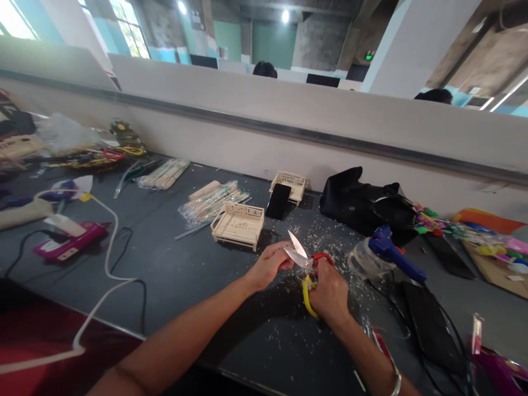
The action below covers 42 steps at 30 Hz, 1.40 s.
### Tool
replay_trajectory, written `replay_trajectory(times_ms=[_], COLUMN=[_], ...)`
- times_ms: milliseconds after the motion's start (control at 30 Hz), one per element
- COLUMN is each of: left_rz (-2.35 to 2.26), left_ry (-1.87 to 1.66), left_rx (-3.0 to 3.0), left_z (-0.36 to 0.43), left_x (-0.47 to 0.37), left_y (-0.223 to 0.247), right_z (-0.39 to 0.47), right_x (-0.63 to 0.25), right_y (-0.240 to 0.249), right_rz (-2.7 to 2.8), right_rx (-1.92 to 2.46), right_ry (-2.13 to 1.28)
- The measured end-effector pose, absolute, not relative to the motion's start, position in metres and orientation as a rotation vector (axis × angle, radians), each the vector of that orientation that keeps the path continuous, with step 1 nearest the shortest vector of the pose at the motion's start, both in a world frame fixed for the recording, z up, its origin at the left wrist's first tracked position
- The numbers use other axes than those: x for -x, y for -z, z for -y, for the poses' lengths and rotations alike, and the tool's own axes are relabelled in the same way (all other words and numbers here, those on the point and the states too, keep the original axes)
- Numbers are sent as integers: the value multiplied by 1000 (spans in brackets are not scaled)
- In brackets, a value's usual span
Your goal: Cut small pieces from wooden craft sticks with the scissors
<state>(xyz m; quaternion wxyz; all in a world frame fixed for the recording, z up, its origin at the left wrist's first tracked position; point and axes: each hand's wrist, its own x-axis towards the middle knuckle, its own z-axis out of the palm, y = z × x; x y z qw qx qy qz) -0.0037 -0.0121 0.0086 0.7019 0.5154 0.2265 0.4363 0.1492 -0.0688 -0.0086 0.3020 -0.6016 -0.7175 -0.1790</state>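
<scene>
My right hand (330, 291) grips scissors (304, 260) with one red and one yellow handle loop; the blades are spread and point up and to the left. At the blades, my left hand (272, 265) has its fingers pinched together; whatever they hold is too small to make out. Just behind my left hand stands a small wooden model bench (240, 224) made of sticks. A second stick model (293, 184) is farther back, with a black phone (279, 201) leaning on its front. Small pale clippings lie scattered around the scissors.
Bagged wooden sticks (214, 202) lie left of the models. A black bag (367, 203) and a blue glue gun (394, 253) over a clear container are at the right. A white cable (113, 242) and a magenta power strip (70, 242) lie left. A partition (247, 137) borders the table's back.
</scene>
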Motion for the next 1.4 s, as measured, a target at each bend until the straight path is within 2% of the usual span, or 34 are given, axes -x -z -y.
replay_trajectory(times_ms=[467, 767, 1033, 1400], left_rz=[-515, -467, -489, -535], left_ry=[-986, -996, -1017, -1014], left_rx=[-1149, -1102, -1194, -1118], left_z=[14, 15, 11, 8], left_x=[4, 2, 6, 9], left_y=[-9, -9, -11, -17], right_z=[66, 66, 60, 65], right_x=[-150, -155, -164, -157], right_y=[10, 24, 23, 20], right_rz=[1877, 1866, 1629, 1801], right_rx=[1552, 1682, 1728, 1674], right_ry=[561, 318, -50, -90])
